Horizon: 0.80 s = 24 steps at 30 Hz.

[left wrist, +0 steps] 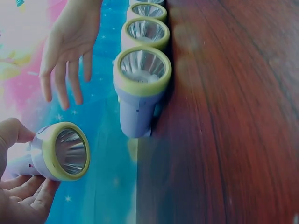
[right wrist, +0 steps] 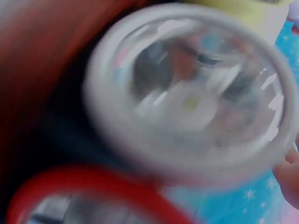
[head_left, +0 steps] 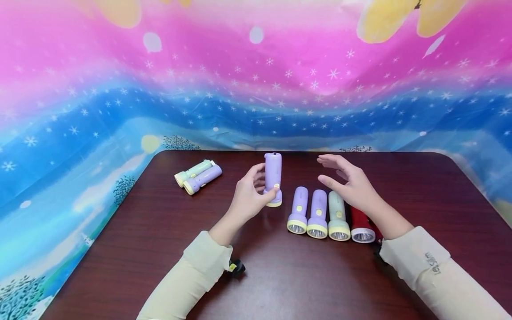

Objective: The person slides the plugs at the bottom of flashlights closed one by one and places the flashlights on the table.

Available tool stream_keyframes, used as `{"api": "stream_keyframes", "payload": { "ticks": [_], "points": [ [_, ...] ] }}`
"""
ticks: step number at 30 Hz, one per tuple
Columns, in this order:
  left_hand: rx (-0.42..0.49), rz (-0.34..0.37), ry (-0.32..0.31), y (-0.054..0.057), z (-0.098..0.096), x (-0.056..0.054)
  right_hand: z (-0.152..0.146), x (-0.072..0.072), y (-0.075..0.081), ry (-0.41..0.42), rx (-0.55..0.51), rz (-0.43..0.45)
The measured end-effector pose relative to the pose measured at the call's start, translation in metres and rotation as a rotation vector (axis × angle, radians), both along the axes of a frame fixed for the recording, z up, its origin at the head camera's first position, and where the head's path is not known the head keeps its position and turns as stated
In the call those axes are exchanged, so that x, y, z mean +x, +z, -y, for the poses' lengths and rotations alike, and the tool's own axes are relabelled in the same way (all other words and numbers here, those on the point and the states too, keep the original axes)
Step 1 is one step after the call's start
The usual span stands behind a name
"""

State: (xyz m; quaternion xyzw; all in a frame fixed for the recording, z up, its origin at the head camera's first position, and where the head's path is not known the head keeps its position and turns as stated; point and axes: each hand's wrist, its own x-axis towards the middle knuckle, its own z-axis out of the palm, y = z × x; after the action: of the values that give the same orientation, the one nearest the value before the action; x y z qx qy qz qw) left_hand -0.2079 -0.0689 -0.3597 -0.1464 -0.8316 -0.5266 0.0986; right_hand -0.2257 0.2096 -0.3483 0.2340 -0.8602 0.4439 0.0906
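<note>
My left hand (head_left: pixel 250 197) grips a purple flashlight (head_left: pixel 273 171) with a yellow rim, held upright in the head view with its lens end down. In the left wrist view that flashlight's lens (left wrist: pixel 71 151) faces the camera. My right hand (head_left: pixel 352 184) hovers over the row with its fingers extended, holding nothing. Below lie two purple flashlights (head_left: pixel 318 209), a pale green flashlight (head_left: pixel 338 212) and a red flashlight with a white rim (head_left: pixel 362 224), side by side. A second red flashlight (right wrist: pixel 84 179) is mostly hidden beneath my right wrist.
A pale green flashlight (head_left: pixel 194 172) and a purple flashlight (head_left: pixel 205 178) lie together at the left back of the dark wooden table (head_left: pixel 160 249). A colourful printed cloth (head_left: pixel 256 89) hangs behind the table. A black strap end (head_left: pixel 237 267) shows below my left cuff.
</note>
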Motion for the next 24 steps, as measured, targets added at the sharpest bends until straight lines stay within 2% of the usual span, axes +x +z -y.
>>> {"api": "stream_keyframes", "payload": {
  "ticks": [7,13,19,24],
  "points": [
    [0.027,0.059,0.029,-0.005,0.011,-0.003,-0.029,0.004,-0.008,0.0,0.086,0.01],
    [0.039,0.107,0.005,-0.011,0.019,-0.005,-0.05,0.009,-0.016,-0.016,0.183,0.024],
    [0.047,0.157,-0.019,-0.015,0.025,-0.006,-0.064,0.015,-0.022,0.047,0.26,0.037],
    [0.019,0.245,-0.045,-0.017,0.025,-0.005,-0.071,0.017,-0.028,0.091,0.36,0.042]
  ]
}}
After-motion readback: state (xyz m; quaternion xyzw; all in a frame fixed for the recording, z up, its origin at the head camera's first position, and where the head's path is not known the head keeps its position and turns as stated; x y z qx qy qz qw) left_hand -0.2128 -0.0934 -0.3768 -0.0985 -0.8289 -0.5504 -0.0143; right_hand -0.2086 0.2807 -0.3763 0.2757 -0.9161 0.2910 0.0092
